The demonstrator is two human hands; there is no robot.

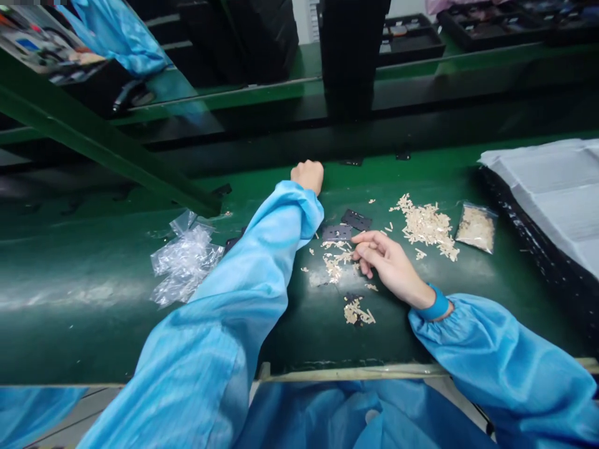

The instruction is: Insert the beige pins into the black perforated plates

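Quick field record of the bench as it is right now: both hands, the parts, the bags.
left hand: fisted at the far edge of the green belt
right hand: resting on the belt, fingertips by a grey plate and scattered beige pieces
second plate: just beyond, untouched
larger heap: right of that hand
filled bag: beside the heap
crumpled clear bags: beside the left sleeve

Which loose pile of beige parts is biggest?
The pile right of the right hand, next to the small filled bag. The scatter left of that hand and the clump nearest the camera are far smaller.
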